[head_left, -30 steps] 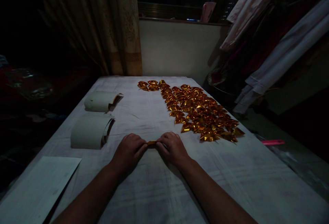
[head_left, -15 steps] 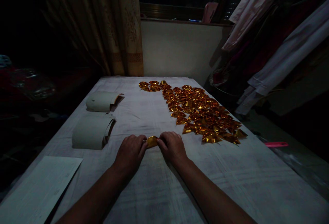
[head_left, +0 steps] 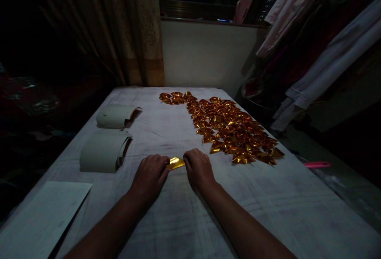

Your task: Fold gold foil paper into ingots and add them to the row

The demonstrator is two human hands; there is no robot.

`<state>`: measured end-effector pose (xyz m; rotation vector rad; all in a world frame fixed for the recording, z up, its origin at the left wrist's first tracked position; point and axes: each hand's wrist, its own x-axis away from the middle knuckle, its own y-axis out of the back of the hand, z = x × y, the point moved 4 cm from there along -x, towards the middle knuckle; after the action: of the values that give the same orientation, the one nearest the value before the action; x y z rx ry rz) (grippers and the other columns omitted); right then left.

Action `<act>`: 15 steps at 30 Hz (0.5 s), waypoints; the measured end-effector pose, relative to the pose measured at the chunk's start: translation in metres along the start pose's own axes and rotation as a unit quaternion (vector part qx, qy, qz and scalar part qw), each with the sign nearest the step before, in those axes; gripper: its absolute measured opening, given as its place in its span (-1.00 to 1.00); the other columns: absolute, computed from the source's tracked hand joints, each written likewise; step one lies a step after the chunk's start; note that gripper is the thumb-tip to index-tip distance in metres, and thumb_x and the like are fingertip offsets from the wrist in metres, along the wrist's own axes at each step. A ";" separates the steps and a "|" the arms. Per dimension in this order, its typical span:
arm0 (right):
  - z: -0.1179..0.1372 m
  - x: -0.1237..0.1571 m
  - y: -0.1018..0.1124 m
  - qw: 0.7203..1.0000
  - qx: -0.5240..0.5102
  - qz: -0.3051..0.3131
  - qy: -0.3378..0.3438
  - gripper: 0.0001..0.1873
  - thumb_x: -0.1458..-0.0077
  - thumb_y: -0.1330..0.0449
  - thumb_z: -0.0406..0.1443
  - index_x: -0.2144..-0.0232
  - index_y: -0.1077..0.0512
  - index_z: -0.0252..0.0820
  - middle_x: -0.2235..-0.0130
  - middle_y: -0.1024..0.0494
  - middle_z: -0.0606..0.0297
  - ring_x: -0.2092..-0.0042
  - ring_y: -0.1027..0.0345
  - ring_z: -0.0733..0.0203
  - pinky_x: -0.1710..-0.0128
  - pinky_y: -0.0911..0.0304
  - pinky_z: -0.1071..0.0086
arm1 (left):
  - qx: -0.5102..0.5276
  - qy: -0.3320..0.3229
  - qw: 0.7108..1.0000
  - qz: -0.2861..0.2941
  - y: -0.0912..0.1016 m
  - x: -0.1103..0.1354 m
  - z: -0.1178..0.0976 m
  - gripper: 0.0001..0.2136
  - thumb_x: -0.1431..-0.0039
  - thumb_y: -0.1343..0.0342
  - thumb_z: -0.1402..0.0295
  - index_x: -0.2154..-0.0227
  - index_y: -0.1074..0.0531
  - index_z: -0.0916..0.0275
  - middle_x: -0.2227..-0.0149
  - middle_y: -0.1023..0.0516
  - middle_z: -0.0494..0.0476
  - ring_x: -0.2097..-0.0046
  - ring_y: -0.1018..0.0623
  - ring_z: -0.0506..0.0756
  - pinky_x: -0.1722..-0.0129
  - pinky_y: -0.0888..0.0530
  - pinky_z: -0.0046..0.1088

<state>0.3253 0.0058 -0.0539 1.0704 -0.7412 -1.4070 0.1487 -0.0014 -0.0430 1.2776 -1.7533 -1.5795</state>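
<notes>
A shiny folded piece of gold foil paper [head_left: 176, 163] stretches between my two hands just above or on the cloth-covered table [head_left: 160, 215]. My left hand [head_left: 150, 173] pinches its left end, thumb and fingers pressed together. At the other end, the fingers of my right hand [head_left: 200, 167] are closed on it. My fingers hide both ends of the foil. Many folded gold foil pieces [head_left: 229, 122] lie in rows to the right and beyond my right hand, with a few more [head_left: 172, 98] at the far edge.
Two curled grey card pieces [head_left: 114, 116] [head_left: 99, 152] lie at the left of the table. A flat pale sheet [head_left: 44, 215] is at the near left corner. A curtain [head_left: 133, 33] hangs behind, clothes [head_left: 330, 60] at the right, and a pink handle [head_left: 317, 164] shows beyond the right edge.
The foil between my hands now looks flatter, longer and brighter, and my hands have moved slightly apart. The whole view has shifted a little.
</notes>
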 end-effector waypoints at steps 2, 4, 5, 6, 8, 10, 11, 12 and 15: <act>0.000 0.002 0.000 1.000 0.001 -0.008 0.011 -0.81 -0.30 -0.09 -0.36 0.19 -0.51 -0.11 0.16 -0.56 0.19 0.10 -0.38 0.08 0.11 -0.16 0.26 | 0.010 0.003 1.000 -0.004 -0.001 0.000 0.001 -0.86 -0.33 -0.04 0.37 0.12 -0.44 0.16 0.21 -0.50 0.13 0.15 -0.44 0.18 0.14 -0.33 -0.24; 0.005 0.005 0.001 0.998 -0.001 -0.017 0.056 -0.76 -0.30 -0.09 -0.34 0.07 -0.51 -0.11 0.02 -0.55 0.13 -0.02 -0.36 0.04 0.01 -0.17 0.20 | 0.013 0.005 1.000 -0.006 -0.002 0.000 0.001 -0.85 -0.33 -0.03 0.39 0.11 -0.46 0.15 0.22 -0.49 0.12 0.15 -0.44 0.18 0.14 -0.33 -0.25; 0.009 0.008 0.001 0.996 -0.003 -0.012 0.092 -0.71 -0.31 -0.08 -0.32 -0.02 -0.48 -0.11 -0.08 -0.52 0.11 -0.11 -0.31 0.01 -0.08 -0.14 0.15 | 0.013 0.006 1.000 -0.005 -0.002 0.000 0.000 -0.84 -0.32 -0.04 0.39 0.10 -0.47 0.15 0.22 -0.49 0.12 0.15 -0.43 0.18 0.14 -0.33 -0.25; 0.013 0.011 0.000 0.992 -0.003 0.002 0.129 -0.65 -0.32 -0.08 -0.29 -0.11 -0.43 -0.12 -0.17 -0.46 0.10 -0.21 -0.23 0.00 -0.17 -0.08 0.09 | 0.014 0.006 1.000 -0.003 -0.002 0.000 0.000 -0.83 -0.32 -0.04 0.40 0.09 -0.47 0.14 0.21 -0.49 0.13 0.15 -0.43 0.18 0.14 -0.33 -0.25; 0.019 0.018 -0.002 0.982 0.002 0.050 0.181 -0.53 -0.34 -0.05 -0.20 -0.25 -0.29 -0.15 -0.31 -0.31 0.11 -0.34 -0.05 -0.02 -0.31 0.11 -0.03 | 0.018 0.006 1.000 -0.003 -0.002 0.000 -0.001 -0.81 -0.32 -0.04 0.39 0.08 -0.49 0.14 0.20 -0.49 0.14 0.15 -0.43 0.18 0.12 -0.33 -0.23; 0.021 0.024 -0.005 0.977 0.010 0.097 0.190 -0.43 -0.36 -0.01 -0.12 -0.33 -0.17 -0.19 -0.38 -0.18 0.10 -0.39 0.04 -0.03 -0.36 0.23 -0.11 | 0.027 0.006 1.000 -0.008 -0.001 0.000 -0.001 -0.80 -0.33 -0.04 0.37 0.07 -0.50 0.14 0.21 -0.49 0.14 0.14 -0.43 0.18 0.11 -0.34 -0.23; 0.021 0.026 -0.005 0.976 0.015 0.112 0.185 -0.39 -0.37 0.01 -0.09 -0.35 -0.12 -0.21 -0.39 -0.14 0.09 -0.40 0.06 -0.03 -0.37 0.26 -0.13 | 0.031 0.006 0.999 -0.012 -0.001 0.001 0.000 -0.80 -0.33 -0.03 0.36 0.07 -0.50 0.13 0.21 -0.48 0.13 0.14 -0.43 0.17 0.12 -0.34 -0.23; 0.019 0.027 -0.005 0.977 0.020 0.120 0.176 -0.37 -0.37 0.03 -0.07 -0.36 -0.10 -0.22 -0.40 -0.11 0.07 -0.41 0.08 -0.03 -0.37 0.27 -0.15 | 0.035 0.005 0.999 -0.015 0.000 0.001 0.000 -0.79 -0.33 -0.03 0.35 0.06 -0.51 0.12 0.22 -0.48 0.13 0.15 -0.43 0.17 0.13 -0.34 -0.24; 0.012 0.028 -0.002 0.982 0.037 0.125 0.140 -0.38 -0.38 0.05 -0.06 -0.37 -0.11 -0.19 -0.41 -0.07 0.08 -0.43 0.13 -0.04 -0.37 0.28 -0.17 | 0.040 -0.002 0.999 -0.020 0.000 0.002 0.000 -0.76 -0.32 -0.04 0.36 0.02 -0.52 0.08 0.24 -0.49 0.12 0.18 -0.44 0.15 0.16 -0.35 -0.26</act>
<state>0.3160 -0.0236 -0.0563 1.1600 -0.6979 -0.9992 0.1472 -0.0030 -0.0432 1.3554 -1.8209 -1.5497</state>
